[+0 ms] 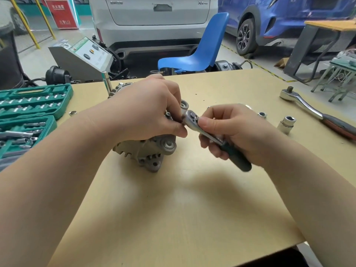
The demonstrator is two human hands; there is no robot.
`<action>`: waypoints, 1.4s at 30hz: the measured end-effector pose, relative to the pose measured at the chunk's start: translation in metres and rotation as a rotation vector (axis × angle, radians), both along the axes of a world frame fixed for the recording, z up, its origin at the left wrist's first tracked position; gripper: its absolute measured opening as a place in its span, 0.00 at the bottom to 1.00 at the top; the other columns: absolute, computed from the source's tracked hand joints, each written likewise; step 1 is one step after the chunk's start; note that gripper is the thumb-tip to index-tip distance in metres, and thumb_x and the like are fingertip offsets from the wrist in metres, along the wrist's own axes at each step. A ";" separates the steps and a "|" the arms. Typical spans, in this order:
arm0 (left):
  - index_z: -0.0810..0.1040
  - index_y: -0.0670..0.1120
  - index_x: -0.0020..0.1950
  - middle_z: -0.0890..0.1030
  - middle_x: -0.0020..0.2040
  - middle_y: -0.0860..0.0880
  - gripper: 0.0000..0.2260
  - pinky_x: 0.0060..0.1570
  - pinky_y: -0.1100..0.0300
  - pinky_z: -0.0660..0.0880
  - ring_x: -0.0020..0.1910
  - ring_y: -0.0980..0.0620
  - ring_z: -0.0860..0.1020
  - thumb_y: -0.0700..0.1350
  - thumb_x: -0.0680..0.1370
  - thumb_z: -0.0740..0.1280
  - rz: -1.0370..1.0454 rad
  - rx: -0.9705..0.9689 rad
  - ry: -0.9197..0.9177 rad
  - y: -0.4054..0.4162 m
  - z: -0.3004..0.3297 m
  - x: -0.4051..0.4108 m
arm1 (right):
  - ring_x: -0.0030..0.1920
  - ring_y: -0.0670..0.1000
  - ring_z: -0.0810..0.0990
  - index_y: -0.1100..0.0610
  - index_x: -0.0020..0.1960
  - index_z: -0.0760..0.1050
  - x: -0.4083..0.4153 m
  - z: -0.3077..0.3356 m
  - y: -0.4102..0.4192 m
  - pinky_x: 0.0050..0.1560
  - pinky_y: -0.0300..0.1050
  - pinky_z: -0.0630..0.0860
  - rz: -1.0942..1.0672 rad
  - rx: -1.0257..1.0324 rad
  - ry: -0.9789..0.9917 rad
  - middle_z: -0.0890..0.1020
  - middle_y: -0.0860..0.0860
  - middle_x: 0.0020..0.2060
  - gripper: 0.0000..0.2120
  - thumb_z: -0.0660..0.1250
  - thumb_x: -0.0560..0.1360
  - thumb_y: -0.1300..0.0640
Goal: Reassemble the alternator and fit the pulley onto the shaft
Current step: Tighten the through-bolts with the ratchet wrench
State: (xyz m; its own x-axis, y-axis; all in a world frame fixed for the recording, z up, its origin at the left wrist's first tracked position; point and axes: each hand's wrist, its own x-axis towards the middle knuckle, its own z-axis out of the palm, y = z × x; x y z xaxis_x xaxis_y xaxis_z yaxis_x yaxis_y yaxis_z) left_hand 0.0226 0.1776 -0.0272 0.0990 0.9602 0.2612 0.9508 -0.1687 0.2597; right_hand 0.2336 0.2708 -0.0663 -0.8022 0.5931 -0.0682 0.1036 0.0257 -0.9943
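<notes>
Tan wooden surface (173, 209), bare forearms reaching in. Right hand (237, 132) wrapped around the dark handle of a small ratchet (194, 120), thumb up near its head. Left hand (150, 110) curled over the alternator (146, 151), fingertips pinching at the ratchet head; whatever is under them is hidden. Alternator sits mid-surface, tilted. Risk: ratchet slips off the fastener or the housing rolls if the left hand eases. Loose sockets (286, 122) beyond, big ratchet (308, 106) far right, green socket case (32, 101) left.
</notes>
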 end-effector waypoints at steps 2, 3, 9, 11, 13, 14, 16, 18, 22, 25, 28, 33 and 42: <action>0.88 0.63 0.42 0.78 0.46 0.63 0.06 0.51 0.45 0.75 0.53 0.55 0.70 0.62 0.69 0.80 0.010 0.002 -0.011 0.000 0.000 0.000 | 0.25 0.53 0.77 0.55 0.39 0.82 -0.002 0.011 0.005 0.22 0.40 0.71 -0.029 0.236 -0.095 0.84 0.59 0.33 0.10 0.75 0.77 0.51; 0.87 0.63 0.41 0.78 0.47 0.62 0.06 0.51 0.46 0.75 0.53 0.56 0.70 0.61 0.69 0.81 0.019 0.000 -0.014 0.001 -0.001 0.000 | 0.26 0.51 0.77 0.55 0.40 0.83 -0.003 0.016 0.008 0.21 0.38 0.69 -0.042 0.323 -0.128 0.85 0.58 0.33 0.11 0.75 0.78 0.51; 0.88 0.61 0.42 0.79 0.48 0.63 0.10 0.53 0.45 0.76 0.54 0.56 0.71 0.64 0.67 0.78 0.052 -0.035 -0.029 0.000 0.000 0.000 | 0.30 0.50 0.77 0.54 0.42 0.84 -0.005 0.027 0.007 0.30 0.41 0.73 -0.050 0.485 -0.223 0.85 0.53 0.32 0.11 0.74 0.80 0.49; 0.88 0.61 0.43 0.79 0.48 0.64 0.12 0.53 0.45 0.76 0.55 0.56 0.72 0.66 0.67 0.76 0.056 -0.032 -0.028 0.000 -0.001 0.001 | 0.29 0.51 0.80 0.55 0.42 0.83 -0.003 0.024 0.002 0.29 0.41 0.76 -0.073 0.429 -0.229 0.86 0.54 0.32 0.13 0.72 0.81 0.48; 0.89 0.61 0.44 0.79 0.49 0.64 0.14 0.49 0.50 0.75 0.54 0.57 0.73 0.67 0.65 0.76 0.067 -0.005 -0.082 0.001 -0.001 0.001 | 0.29 0.54 0.83 0.56 0.42 0.82 -0.003 0.020 -0.007 0.32 0.46 0.80 -0.089 0.336 -0.234 0.86 0.56 0.33 0.15 0.71 0.81 0.46; 0.89 0.60 0.43 0.80 0.49 0.64 0.14 0.47 0.52 0.73 0.53 0.59 0.73 0.67 0.64 0.77 0.074 0.011 -0.117 0.001 -0.001 0.000 | 0.29 0.55 0.83 0.55 0.42 0.81 -0.003 0.017 -0.012 0.33 0.47 0.80 -0.096 0.284 -0.219 0.86 0.57 0.33 0.15 0.70 0.82 0.46; 0.89 0.60 0.42 0.80 0.48 0.64 0.13 0.44 0.55 0.71 0.52 0.61 0.73 0.66 0.65 0.79 0.073 0.024 -0.136 0.001 -0.001 -0.001 | 0.28 0.56 0.83 0.57 0.44 0.79 -0.004 0.012 -0.019 0.33 0.48 0.80 -0.101 0.209 -0.181 0.86 0.59 0.33 0.15 0.69 0.83 0.46; 0.89 0.59 0.41 0.81 0.48 0.64 0.11 0.45 0.55 0.72 0.52 0.61 0.74 0.64 0.66 0.80 0.063 0.011 -0.132 0.001 -0.001 -0.001 | 0.28 0.55 0.83 0.55 0.44 0.79 -0.004 0.011 -0.022 0.33 0.48 0.80 -0.094 0.232 -0.186 0.86 0.58 0.33 0.15 0.68 0.83 0.46; 0.89 0.60 0.40 0.80 0.50 0.69 0.08 0.47 0.57 0.74 0.53 0.64 0.74 0.61 0.66 0.81 0.070 -0.064 -0.179 0.003 0.003 -0.001 | 0.30 0.49 0.79 0.51 0.43 0.81 -0.004 0.026 -0.005 0.35 0.51 0.77 -0.047 0.561 -0.298 0.85 0.51 0.32 0.12 0.70 0.82 0.46; 0.89 0.62 0.41 0.80 0.50 0.70 0.06 0.51 0.55 0.77 0.53 0.63 0.75 0.59 0.67 0.82 0.069 -0.118 -0.173 0.002 0.006 0.000 | 0.37 0.46 0.81 0.46 0.47 0.85 -0.011 0.052 0.010 0.48 0.54 0.81 0.054 0.797 -0.412 0.86 0.46 0.36 0.05 0.72 0.80 0.48; 0.86 0.66 0.37 0.80 0.49 0.69 0.05 0.51 0.50 0.78 0.51 0.61 0.76 0.61 0.68 0.81 0.074 -0.127 -0.164 0.000 0.007 0.002 | 0.40 0.40 0.84 0.41 0.50 0.84 -0.018 0.072 0.009 0.46 0.47 0.82 0.147 0.932 -0.553 0.86 0.38 0.40 0.08 0.71 0.76 0.39; 0.78 0.70 0.29 0.80 0.47 0.64 0.15 0.52 0.47 0.78 0.52 0.60 0.75 0.59 0.71 0.79 0.060 -0.098 -0.120 -0.003 0.010 0.004 | 0.32 0.39 0.84 0.44 0.43 0.80 -0.028 0.061 -0.009 0.37 0.47 0.84 0.058 1.053 -0.562 0.84 0.38 0.34 0.16 0.74 0.69 0.33; 0.81 0.69 0.38 0.79 0.48 0.64 0.09 0.48 0.49 0.78 0.54 0.59 0.73 0.61 0.75 0.77 0.076 -0.094 -0.059 -0.003 0.006 0.003 | 0.33 0.40 0.86 0.47 0.45 0.82 -0.023 0.057 -0.017 0.32 0.37 0.79 -0.020 0.812 -0.522 0.87 0.41 0.34 0.15 0.71 0.70 0.35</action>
State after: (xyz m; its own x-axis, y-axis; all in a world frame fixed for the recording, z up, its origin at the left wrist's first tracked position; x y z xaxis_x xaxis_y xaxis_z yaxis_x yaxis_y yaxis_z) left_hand 0.0257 0.1750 -0.0208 0.0119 0.9848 0.1731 0.9424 -0.0688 0.3272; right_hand 0.2107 0.2533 -0.0091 -0.7762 0.6300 0.0233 0.5357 0.6786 -0.5026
